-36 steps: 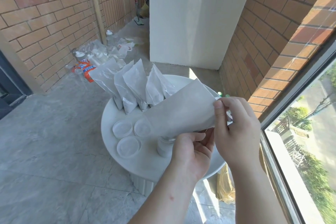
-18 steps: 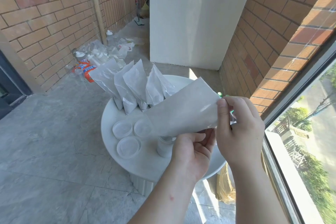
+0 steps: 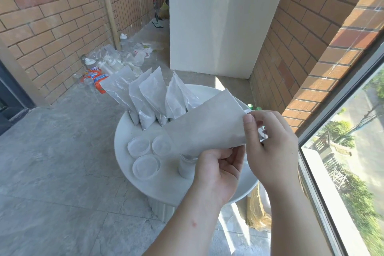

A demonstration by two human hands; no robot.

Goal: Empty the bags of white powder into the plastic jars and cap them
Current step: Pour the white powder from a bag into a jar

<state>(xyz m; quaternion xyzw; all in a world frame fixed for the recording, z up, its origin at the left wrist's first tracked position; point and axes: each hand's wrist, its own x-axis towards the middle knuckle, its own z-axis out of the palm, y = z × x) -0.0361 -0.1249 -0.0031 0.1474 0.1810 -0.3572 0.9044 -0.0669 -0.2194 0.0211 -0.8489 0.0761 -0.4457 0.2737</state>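
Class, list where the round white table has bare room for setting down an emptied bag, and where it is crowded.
Bare: the near strip of the table, between the three lids and the front rim; also a far patch between the standing bags and the held bag. Crowded: left and middle, where lids, bags and the jar sit close.

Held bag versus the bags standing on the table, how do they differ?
The held bag is up off the table and slanted, its lower edge over a jar; the standing bags rest on it, leaning in a row. The left hand and right hand grip the held bag; nothing touches the standing bags. All are whitish plastic pouches.
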